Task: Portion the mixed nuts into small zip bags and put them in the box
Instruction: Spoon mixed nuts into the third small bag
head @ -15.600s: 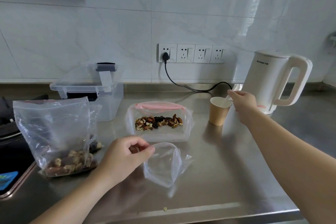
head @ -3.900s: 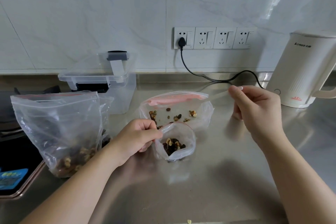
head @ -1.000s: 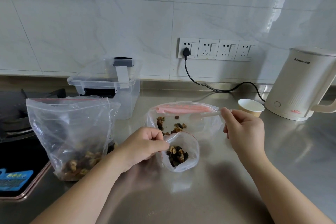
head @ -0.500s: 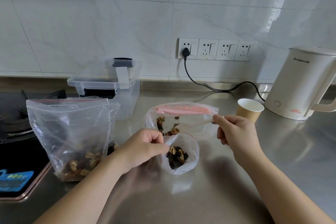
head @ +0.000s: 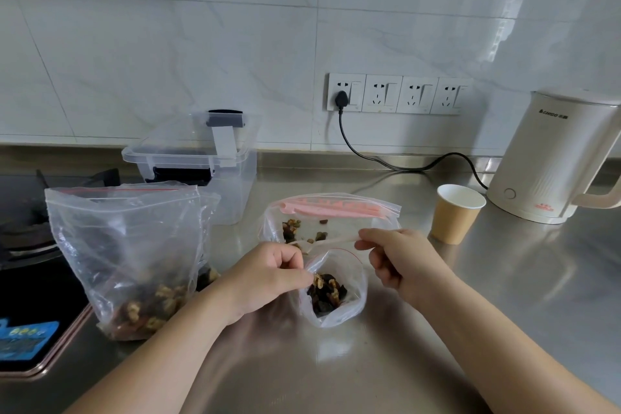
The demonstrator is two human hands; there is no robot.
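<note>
Far left, big zip bag [head: 124, 255] of mixed nuts stands on the steel counter [head: 504, 329], clear storage box [head: 201, 165] behind it w/ lid ajar. Left hand [head: 265, 279] pinches the small zip bag [head: 332, 289] rim, holding it open; nuts inside. Right hand [head: 400, 259] pinches what looks like a clear plastic spoon [head: 332, 240] reaching into the pink-seal bag [head: 329, 222] behind. Paper cup [head: 457, 213] and kettle [head: 554, 158] sit right.

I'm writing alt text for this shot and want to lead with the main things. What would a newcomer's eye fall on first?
At the centre, the left hand holds open a small zip bag of mixed nuts while the right hand pinches a clear spoon above it. To the left stands a large nut bag beside a clear box; far right, a white kettle.
</note>
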